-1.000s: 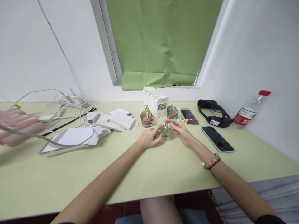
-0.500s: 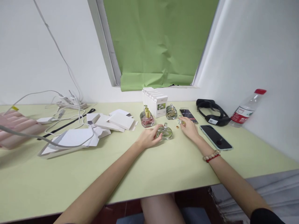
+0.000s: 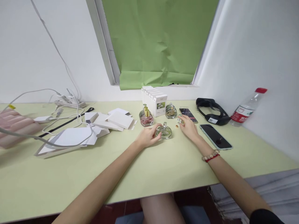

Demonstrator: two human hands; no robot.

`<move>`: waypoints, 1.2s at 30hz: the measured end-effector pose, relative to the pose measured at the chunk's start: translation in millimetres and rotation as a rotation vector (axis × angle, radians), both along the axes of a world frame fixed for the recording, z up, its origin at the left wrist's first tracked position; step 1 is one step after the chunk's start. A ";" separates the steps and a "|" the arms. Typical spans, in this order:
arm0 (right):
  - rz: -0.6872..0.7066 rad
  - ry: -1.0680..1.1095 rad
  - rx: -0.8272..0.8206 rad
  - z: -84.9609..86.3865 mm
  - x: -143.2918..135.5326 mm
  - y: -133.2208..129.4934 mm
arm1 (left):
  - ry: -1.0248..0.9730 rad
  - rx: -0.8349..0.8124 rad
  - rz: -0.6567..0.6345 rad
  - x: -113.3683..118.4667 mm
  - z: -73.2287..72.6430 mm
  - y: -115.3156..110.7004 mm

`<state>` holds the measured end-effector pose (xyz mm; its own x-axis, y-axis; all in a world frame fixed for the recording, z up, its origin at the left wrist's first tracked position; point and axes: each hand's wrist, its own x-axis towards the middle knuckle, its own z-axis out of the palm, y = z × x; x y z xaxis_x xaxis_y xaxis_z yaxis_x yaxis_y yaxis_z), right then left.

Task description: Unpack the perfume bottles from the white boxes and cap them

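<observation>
A rounded glass perfume bottle [image 3: 165, 133] of pale green liquid stands upright on the table, its metal neck showing on top. My left hand [image 3: 148, 136] is wrapped round its left side, thumb in front. To the right, my right hand [image 3: 188, 126] rests on the table, fingers pinched at a small shiny bottle cap [image 3: 179, 119]; other small pieces lie partly hidden under the fingertips. A tiny gold ring-like piece [image 3: 177, 126] lies just left of that hand. Behind are perfume bottles with gold tops and pink contents [image 3: 147, 119] and a clear one with yellowish contents [image 3: 171, 111].
White boxes [image 3: 160, 105] stand in a row at the back. Flattened white cartons [image 3: 120, 119] and cables [image 3: 79, 116] spread on the left. A phone with lit screen [image 3: 188, 114], a dark phone [image 3: 216, 137], a black headset [image 3: 212, 112] and a water bottle [image 3: 245, 110] are right.
The view has shifted very slightly. Both hands keep their places, the left at the perfume bottle and the right at the small cap.
</observation>
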<state>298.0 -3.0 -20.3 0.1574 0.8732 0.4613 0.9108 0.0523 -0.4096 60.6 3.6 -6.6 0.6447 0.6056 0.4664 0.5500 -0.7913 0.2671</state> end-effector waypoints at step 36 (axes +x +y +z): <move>0.703 1.038 -0.010 26.2 -49.1 -22.5 | 0.127 0.064 -0.050 2.9 -3.0 -3.1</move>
<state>248.9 -25.5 6.0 -0.0583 0.9182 0.3917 -0.0652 0.3881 -0.9193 63.5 0.6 -9.6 0.7298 0.5426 0.4159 0.5354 -0.8319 0.1459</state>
